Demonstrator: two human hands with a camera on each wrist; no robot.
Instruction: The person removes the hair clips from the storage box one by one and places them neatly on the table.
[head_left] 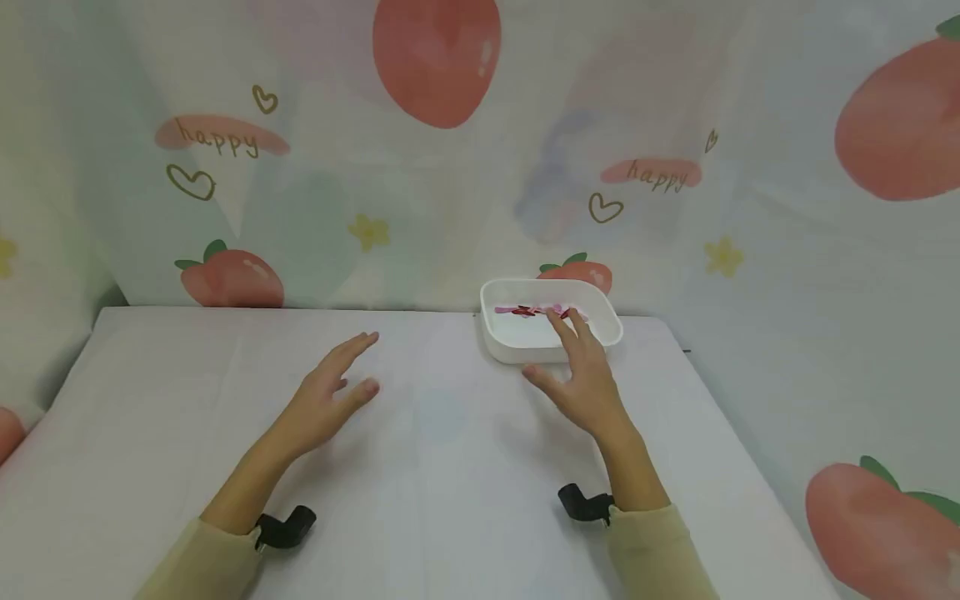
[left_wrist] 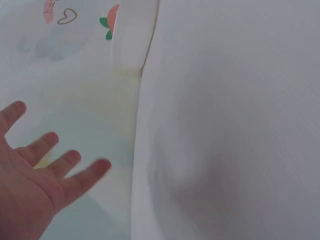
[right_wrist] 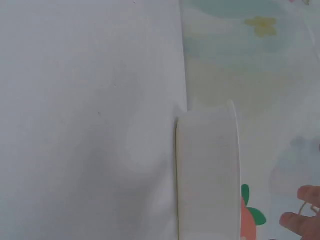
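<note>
Toward the back right of the table stands a white plastic tray (head_left: 510,355) with rounded corners. Small pink and dark red items (head_left: 522,311) lie in it, their kind too small to make out. My right hand (head_left: 588,383) hovers at the tray's front right, its fingers overlapping the tray in the head view and holding nothing. Its fingertips (right_wrist: 309,194) show at the right wrist view's edge. My left hand (head_left: 318,408) is held over the table's left middle, fingers extended and holding nothing. In the left wrist view its fingers (left_wrist: 85,182) are spread.
A white cloth covers the table (head_left: 435,517). Behind it hangs a backdrop (head_left: 442,192) printed with peaches, hearts and the word happy. Each wrist carries a black camera mount (head_left: 288,528) below the hand.
</note>
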